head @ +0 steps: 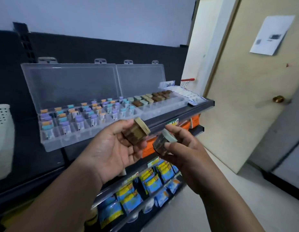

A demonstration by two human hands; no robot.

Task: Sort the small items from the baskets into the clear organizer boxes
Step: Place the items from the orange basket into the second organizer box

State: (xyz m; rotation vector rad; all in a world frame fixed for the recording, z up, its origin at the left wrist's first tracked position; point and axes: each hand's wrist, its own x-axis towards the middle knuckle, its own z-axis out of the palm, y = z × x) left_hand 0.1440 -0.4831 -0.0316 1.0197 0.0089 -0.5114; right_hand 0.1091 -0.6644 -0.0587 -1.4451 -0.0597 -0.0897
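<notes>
Left hand (pixel 110 151) curls round a small clear tan-lidded jar (pixel 137 131), right hand (pixel 183 148) pinches a similar pale-green-lidded jar (pixel 163 143), both in front of the clear plastic organizer box (pixel 162 111). Blurry, but probably light, stiff, slick plastic; grab sides, not lids.

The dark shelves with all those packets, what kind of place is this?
Most likely a small shop. The dark metal shelves carry label strips on their front edges, rows of blue and yellow packets stand displayed below, and a tiny red-handled wire basket sits at the top shelf's end.
</notes>
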